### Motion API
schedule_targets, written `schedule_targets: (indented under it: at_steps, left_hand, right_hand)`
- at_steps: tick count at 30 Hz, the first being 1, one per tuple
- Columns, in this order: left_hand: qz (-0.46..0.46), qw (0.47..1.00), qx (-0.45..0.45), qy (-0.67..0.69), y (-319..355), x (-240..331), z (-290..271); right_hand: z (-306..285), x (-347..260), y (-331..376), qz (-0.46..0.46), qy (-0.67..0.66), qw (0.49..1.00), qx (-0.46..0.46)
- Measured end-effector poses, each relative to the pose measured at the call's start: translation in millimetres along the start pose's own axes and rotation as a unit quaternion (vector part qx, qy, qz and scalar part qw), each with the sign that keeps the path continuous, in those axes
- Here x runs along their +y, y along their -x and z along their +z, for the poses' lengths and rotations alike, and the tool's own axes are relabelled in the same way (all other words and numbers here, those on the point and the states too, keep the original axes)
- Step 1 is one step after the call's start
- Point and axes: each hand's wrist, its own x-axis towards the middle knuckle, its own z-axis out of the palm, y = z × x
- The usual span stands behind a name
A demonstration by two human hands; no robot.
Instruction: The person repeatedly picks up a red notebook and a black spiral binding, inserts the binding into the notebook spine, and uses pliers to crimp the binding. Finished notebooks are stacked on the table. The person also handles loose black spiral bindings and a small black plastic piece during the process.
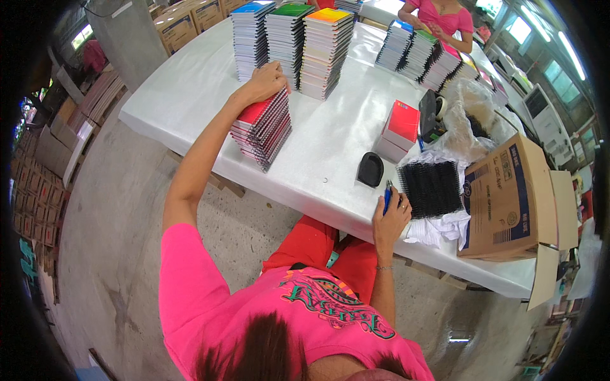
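Observation:
My left hand (267, 81) reaches across the table to a stack of red-covered spiral notebooks (262, 130). Its fingers are bent over the stack's far top edge, and the fingertips are partly hidden. Near the table's front edge, my right hand (392, 217) is closed around small blue-handled pliers (387, 197), tips pointing away from me. Just beyond it lies a black, rounded shallow holder (370, 169). Beside that hand, a bundle of black spiral binding coils (433, 189) rests on white wrapping. A tiny dark wire scrap (325, 180) lies on the tabletop.
Blue (250, 41), green (284, 44) and yellow notebook stacks (326, 54) stand at the far side. A block of red-topped sheets (398, 130) sits beyond the black holder. An open cardboard box (508, 200) stands right. A co-worker (445, 22) is behind more notebook stacks (416, 54).

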Motion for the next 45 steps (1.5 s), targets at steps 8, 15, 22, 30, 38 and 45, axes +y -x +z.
schedule_targets:
  at_steps: [8,15,22,30,38,45]
  left_hand:
    - [0.051,0.997,0.024,0.050,-3.7,-5.1,2.2]
    - [0.049,0.999,0.011,0.019,-2.3,-1.3,-5.2]
    - [-0.132,0.982,-0.019,-0.133,51.9,45.4,-30.3]
    - [-0.198,0.973,-0.102,-0.067,70.7,30.5,-25.2]
    - [-0.166,0.979,-0.089,-0.082,76.1,19.5,-25.7]
    - [-0.154,0.973,0.069,-0.159,91.4,110.7,-43.5]
  right_hand:
    - [11.5,6.9,-4.3,-0.014,-0.051,0.999,-0.004]
    - [-1.1,-8.1,-33.2,0.011,-0.123,0.992,0.019]
    - [-13.9,16.5,-116.6,0.050,-0.137,0.988,0.056]
    - [-11.6,31.8,-166.2,0.063,-0.275,0.959,0.027]
    - [8.2,31.6,-197.1,0.107,-0.382,0.918,-0.018]
    - [49.4,43.8,-226.7,0.184,-0.314,0.931,-0.036]
